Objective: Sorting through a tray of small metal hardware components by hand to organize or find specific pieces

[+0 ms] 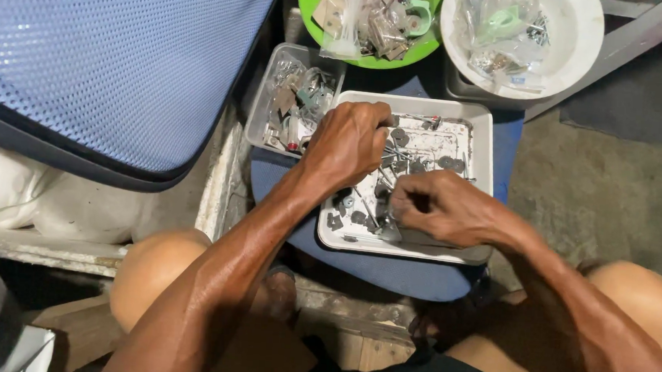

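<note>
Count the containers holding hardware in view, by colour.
White square tray, both hands over it: 1
White round bowl: 1
Green round bowl: 1
Clear plastic box: 1
Total: 4

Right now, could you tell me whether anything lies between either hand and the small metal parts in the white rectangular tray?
Nothing visible does: the left hand and right hand are both already over the white rectangular tray, among the small metal parts.
</note>
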